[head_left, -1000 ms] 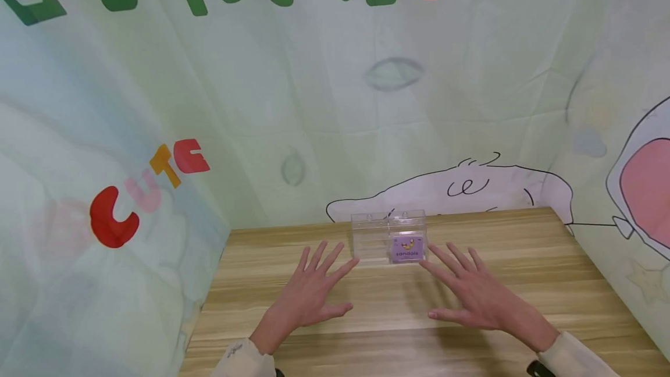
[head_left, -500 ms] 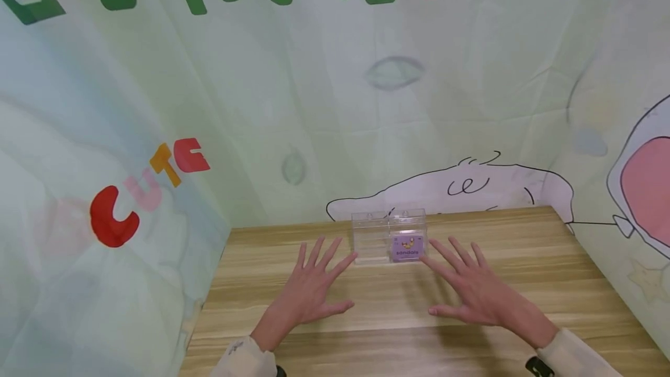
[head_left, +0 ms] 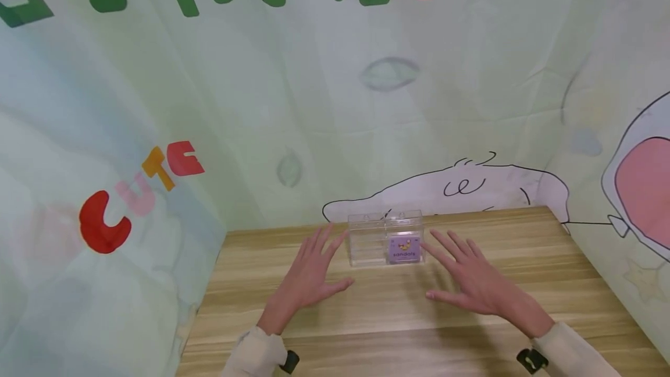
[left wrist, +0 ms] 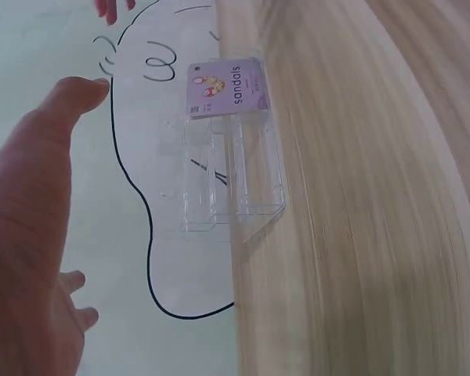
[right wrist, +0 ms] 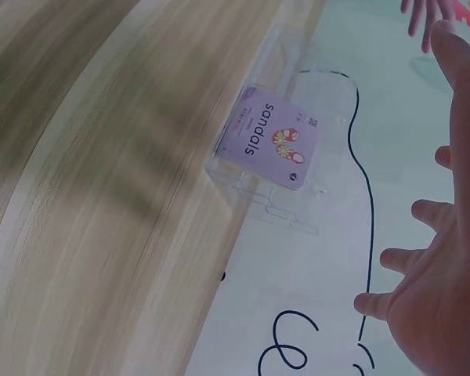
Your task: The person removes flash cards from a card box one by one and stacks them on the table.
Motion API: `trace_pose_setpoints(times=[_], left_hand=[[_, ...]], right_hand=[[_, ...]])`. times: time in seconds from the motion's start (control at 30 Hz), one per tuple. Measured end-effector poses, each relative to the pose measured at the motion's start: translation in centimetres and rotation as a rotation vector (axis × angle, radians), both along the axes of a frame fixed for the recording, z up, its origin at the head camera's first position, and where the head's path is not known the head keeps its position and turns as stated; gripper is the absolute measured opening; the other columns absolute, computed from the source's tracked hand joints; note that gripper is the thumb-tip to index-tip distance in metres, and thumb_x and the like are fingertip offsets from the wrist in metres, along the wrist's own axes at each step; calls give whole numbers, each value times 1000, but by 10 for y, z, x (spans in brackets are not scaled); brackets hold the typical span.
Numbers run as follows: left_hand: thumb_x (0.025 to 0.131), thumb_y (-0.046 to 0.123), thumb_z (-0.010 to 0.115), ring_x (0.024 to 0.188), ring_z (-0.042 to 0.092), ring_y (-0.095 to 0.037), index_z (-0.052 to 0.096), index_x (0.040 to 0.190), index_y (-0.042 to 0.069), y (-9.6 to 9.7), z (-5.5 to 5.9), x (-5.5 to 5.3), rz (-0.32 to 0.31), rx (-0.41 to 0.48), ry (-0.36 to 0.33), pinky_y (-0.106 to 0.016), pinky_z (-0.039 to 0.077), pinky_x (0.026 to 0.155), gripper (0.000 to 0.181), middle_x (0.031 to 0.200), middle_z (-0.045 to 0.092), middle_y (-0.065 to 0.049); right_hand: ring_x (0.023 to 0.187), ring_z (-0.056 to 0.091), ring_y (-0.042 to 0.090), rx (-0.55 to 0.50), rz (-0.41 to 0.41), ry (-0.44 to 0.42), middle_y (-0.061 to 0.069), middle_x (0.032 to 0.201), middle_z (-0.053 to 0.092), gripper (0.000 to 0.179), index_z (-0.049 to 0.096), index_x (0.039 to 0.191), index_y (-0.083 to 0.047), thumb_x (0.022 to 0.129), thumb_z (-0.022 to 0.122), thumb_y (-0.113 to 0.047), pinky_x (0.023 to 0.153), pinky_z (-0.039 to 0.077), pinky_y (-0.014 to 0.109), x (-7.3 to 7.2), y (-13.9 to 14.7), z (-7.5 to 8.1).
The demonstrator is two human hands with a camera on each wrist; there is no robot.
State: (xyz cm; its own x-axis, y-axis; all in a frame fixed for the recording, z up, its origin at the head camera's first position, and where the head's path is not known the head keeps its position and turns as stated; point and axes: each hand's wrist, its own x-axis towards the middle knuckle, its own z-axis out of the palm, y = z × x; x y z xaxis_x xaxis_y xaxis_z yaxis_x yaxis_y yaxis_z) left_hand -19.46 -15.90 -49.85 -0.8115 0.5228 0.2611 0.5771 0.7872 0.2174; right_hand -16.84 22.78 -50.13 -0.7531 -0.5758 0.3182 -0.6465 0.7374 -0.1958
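Note:
A clear plastic card holder [head_left: 367, 249] with two side-by-side sections stands near the back of the table. Its right section holds a purple card [head_left: 404, 249] printed "sandals" with a picture of sandals; the left section shows only clear plastic. My left hand [head_left: 309, 278] hovers to the left of the holder, fingers spread and straight, holding nothing. On the other side my right hand [head_left: 473, 281] is also spread, its index fingertip close to the holder's right edge in the head view. Both wrist views show the card [left wrist: 227, 88] sitting upright in the holder.
The wood-grain table [head_left: 387, 313] reaches back to a printed cloth backdrop [head_left: 314, 103]. The cloth also hangs along both sides, with coloured letters at left and a pink balloon [head_left: 646, 191] at right. Black bands [head_left: 532, 359] sit at the wrists.
Both hands have shifted slightly forward, and the left hand's fingers have drawn closer together. The head view has turned a little. The holder and card stay in place.

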Motion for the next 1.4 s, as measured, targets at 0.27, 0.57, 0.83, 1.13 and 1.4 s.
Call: trace_pose_setpoints(times=[0.27, 0.57, 0.83, 1.13, 1.4], left_hand=[[88, 54, 76, 156, 20, -28, 17, 168, 21, 6, -23, -19, 63, 241, -131, -54, 27, 124, 104, 172, 18, -6], [85, 48, 82, 155, 23, -30, 19, 167, 20, 19, -52, -40, 138, 510, -237, -60, 27, 122, 106, 170, 24, -7], [83, 35, 88, 148, 36, -37, 20, 165, 10, 30, -85, -56, 170, 707, -319, -52, 34, 121, 109, 166, 31, -15], [80, 26, 92, 151, 34, -36, 18, 166, 12, 41, -108, -61, 200, 836, -441, -44, 31, 123, 114, 167, 29, -18], [76, 12, 94, 150, 33, -40, 20, 164, 5, 44, -118, -70, 173, 926, -446, -47, 31, 123, 115, 166, 28, -23]], right_hand=[[144, 39, 46, -137, 18, -18, 21, 162, 36, 89, 38, 161, -13, 91, 75, -54, 113, 36, 69, -14, -5, -7], [142, 41, 43, -289, -77, -140, 22, 157, 42, 77, 46, 154, -5, 94, 77, -42, 112, 39, 68, -26, -10, -18], [134, 49, 42, -446, -137, -185, 21, 146, 53, 58, 56, 143, 0, 96, 76, -26, 107, 45, 66, -40, -9, -39], [112, 62, 40, -642, -196, -332, 21, 136, 58, 48, 57, 140, -2, 101, 70, -27, 89, 60, 55, -50, -11, -68], [107, 65, 32, -730, -224, -374, 22, 133, 61, 43, 60, 137, -2, 102, 69, -24, 87, 62, 42, -56, -19, -83]])
